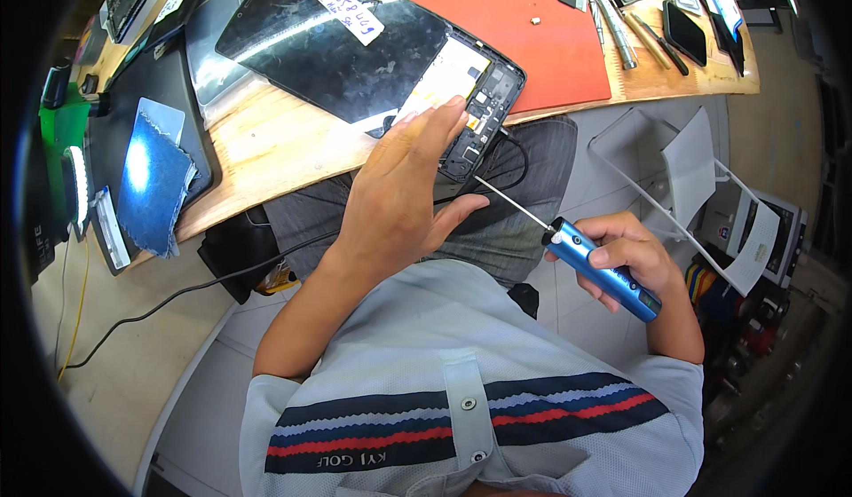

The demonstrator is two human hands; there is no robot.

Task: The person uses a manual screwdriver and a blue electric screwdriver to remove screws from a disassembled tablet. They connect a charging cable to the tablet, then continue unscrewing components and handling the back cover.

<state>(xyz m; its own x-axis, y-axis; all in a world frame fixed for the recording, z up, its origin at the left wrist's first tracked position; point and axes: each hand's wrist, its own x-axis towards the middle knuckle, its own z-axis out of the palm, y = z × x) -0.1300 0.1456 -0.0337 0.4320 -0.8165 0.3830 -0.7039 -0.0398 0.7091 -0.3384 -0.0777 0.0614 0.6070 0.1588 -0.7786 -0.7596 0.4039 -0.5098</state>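
One blue cylindrical screwdriver (612, 277), right of centre, clamped in right hand (632, 253); one thin shaft (515, 204) meets or nears one opened black rectangular electronic device (486, 106), upper centre. Left hand (395, 186) over device, fingers extended, thumb apart.

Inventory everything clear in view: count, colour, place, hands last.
Table: one, wooden, top
Opened device: one, black and white, table's near edge
Glossy panel: one, black, left of device
Mat: one, orange, upper centre
Slim tools: several, mixed, upper right
Phone-like slab: one, black, beside tools
Cloth: one, blue, left
Cables: several, mixed colours, lower left
Folding chair: one, white, right
Screwdriver: one, blue, centre right
Shirt: one, pale, bottom
Left hand: one, bare, over device
Right hand: one, bare, around the screwdriver
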